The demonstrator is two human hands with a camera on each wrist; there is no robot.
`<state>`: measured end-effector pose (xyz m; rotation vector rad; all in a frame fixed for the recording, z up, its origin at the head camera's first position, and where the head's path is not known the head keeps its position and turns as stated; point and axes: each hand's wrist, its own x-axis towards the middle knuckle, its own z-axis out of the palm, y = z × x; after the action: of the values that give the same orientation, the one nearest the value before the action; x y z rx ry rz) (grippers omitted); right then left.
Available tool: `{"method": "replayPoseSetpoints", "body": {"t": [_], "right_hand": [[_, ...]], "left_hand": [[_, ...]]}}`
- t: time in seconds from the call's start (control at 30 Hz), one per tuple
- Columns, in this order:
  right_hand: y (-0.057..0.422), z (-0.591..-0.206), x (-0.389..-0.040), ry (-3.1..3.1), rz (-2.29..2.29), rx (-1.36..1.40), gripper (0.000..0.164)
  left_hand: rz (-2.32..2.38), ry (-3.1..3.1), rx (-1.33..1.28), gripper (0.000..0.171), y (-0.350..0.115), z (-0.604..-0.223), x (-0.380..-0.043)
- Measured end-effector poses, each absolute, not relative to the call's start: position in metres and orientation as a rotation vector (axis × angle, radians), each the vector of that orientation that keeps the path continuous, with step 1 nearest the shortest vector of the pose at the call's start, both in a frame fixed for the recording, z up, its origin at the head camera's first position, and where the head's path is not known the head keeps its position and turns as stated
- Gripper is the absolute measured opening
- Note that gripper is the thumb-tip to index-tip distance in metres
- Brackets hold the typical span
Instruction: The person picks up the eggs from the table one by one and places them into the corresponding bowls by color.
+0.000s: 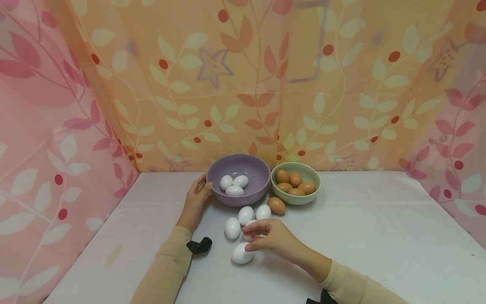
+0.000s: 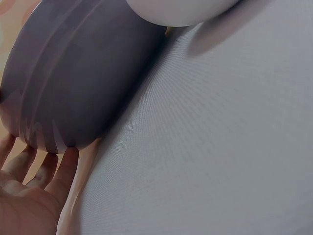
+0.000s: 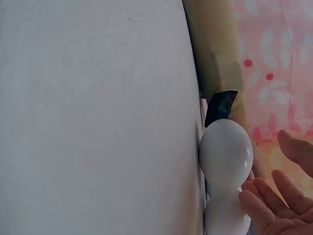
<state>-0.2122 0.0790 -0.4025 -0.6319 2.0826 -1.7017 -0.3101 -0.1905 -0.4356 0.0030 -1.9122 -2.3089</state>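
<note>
My left hand (image 1: 196,196) is at the left side of a purple bowl (image 1: 254,196), which holds three white eggs (image 1: 234,191). In the left wrist view, its spread fingertips (image 2: 68,155) touch the bowl's outer wall. My right hand (image 1: 277,238) hovers over several loose white eggs on the table, thumb and fingers apart. The thumb overlaps the nearest white egg (image 1: 241,254) in the head view; the fingers partly hide another just behind it. In the right wrist view the fingers (image 3: 258,208) are beside a white egg (image 3: 226,154), with nothing held between them.
A pale green bowl (image 1: 298,200) with several brown eggs stands right against the purple bowl. One brown egg (image 1: 276,205) lies in front of it. More white eggs (image 1: 246,215) lie before the bowls. Patterned curtain (image 1: 265,84) surrounds the white table (image 1: 360,236).
</note>
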Motion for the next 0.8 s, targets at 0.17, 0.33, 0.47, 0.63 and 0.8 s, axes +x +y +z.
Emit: {"method": "replayPoseSetpoints", "body": {"t": [0.17, 0.33, 0.47, 0.63, 0.8], "right_hand": [[0.0792, -0.4021, -0.2104, 2.102, -1.66, -0.667, 0.043], [0.0781, -0.4029, -0.2088, 2.132, -1.633, -0.712, 0.04], [0.0767, -0.4045, -0.2077, 2.161, -1.592, -0.716, 0.039], [0.074, -0.4066, -0.2069, 2.204, -1.518, -0.71, 0.036], [0.0714, -0.408, -0.2066, 2.234, -1.481, -0.693, 0.033]], "left_hand": [[-2.325, -1.891, -0.002, 0.057, -0.1903, -0.4362, -0.3107], [-2.325, -1.888, -0.018, 0.058, -0.1903, -0.4369, -0.3117], [-2.315, -1.893, -0.005, 0.058, -0.1899, -0.4376, -0.3124], [-2.302, -1.908, -0.008, 0.059, -0.1895, -0.4367, -0.312], [-2.297, -1.905, -0.019, 0.062, -0.1902, -0.4366, -0.3115]]}}
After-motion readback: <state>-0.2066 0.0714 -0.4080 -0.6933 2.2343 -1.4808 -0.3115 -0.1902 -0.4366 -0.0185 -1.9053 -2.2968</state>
